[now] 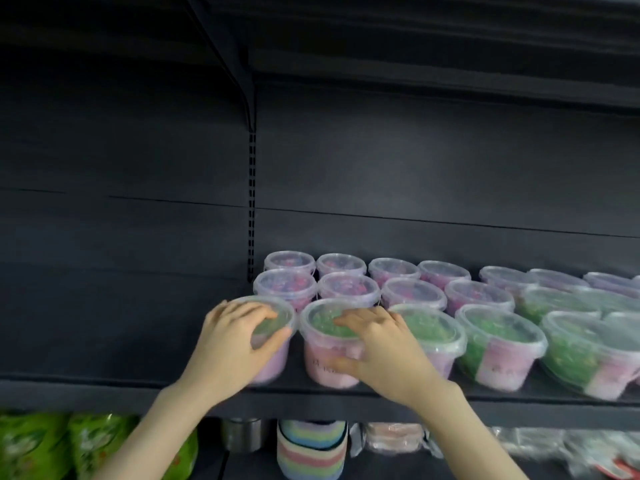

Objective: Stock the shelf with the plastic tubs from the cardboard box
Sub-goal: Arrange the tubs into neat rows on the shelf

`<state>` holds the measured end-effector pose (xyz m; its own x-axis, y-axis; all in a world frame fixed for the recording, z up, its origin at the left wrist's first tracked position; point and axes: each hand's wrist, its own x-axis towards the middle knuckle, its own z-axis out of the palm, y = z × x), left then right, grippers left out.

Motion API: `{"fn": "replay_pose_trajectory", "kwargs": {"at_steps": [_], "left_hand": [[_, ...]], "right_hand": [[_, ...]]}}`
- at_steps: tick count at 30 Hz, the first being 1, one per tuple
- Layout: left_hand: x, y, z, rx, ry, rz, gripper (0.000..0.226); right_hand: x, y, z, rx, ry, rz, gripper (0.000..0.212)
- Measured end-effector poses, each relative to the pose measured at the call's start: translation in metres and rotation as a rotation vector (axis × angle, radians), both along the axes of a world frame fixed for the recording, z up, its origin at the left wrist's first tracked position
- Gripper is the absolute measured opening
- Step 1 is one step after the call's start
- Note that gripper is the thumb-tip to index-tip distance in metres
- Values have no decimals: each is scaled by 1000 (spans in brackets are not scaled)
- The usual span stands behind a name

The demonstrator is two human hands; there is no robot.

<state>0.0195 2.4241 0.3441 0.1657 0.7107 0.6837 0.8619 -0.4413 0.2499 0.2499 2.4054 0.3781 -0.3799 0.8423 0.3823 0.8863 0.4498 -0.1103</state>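
Observation:
My left hand (239, 344) grips the leftmost front tub (273, 355), a clear plastic tub with a pink label and green contents, standing on the dark shelf (104, 386). My right hand (377, 351) holds the tub beside it (322, 348), fingers over the lid and thumb on its pink side. More green-filled tubs (498, 341) continue the front row to the right. Behind them stand two rows of tubs with pink and purple contents (346, 289). The cardboard box is out of view.
The left part of the shelf holds nothing. An upper shelf (415, 74) and its bracket (249, 98) hang overhead. Below sit green bags (45, 445), a striped pastel roll (311, 448), a metal tin (242, 433) and clear-wrapped packs (554, 448).

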Motion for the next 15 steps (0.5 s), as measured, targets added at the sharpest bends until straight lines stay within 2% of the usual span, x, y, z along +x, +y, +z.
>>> {"fn": "replay_pose_trajectory", "kwargs": {"at_steps": [3,6,8,11,12,15], "left_hand": [[8,-4,-11,11,-31,43,75],[18,-10,-17,90,-107,39,66],[24,-15,-22,92,-244,-34,54],[33,-21,-34,19,-486,-129,43],[36,-23,-37,28,-516,-138,51],[43,-27,-43,0,-638,-112,95]], "right_hand": [[4,-4,-12,105,-3,-18,53],[10,-8,-23,114,25,-27,56],[10,-12,-31,142,45,-60,60],[12,-14,-46,263,78,-144,49],[12,-14,-49,279,88,-174,47],[11,-13,-54,309,82,-239,48]]}}
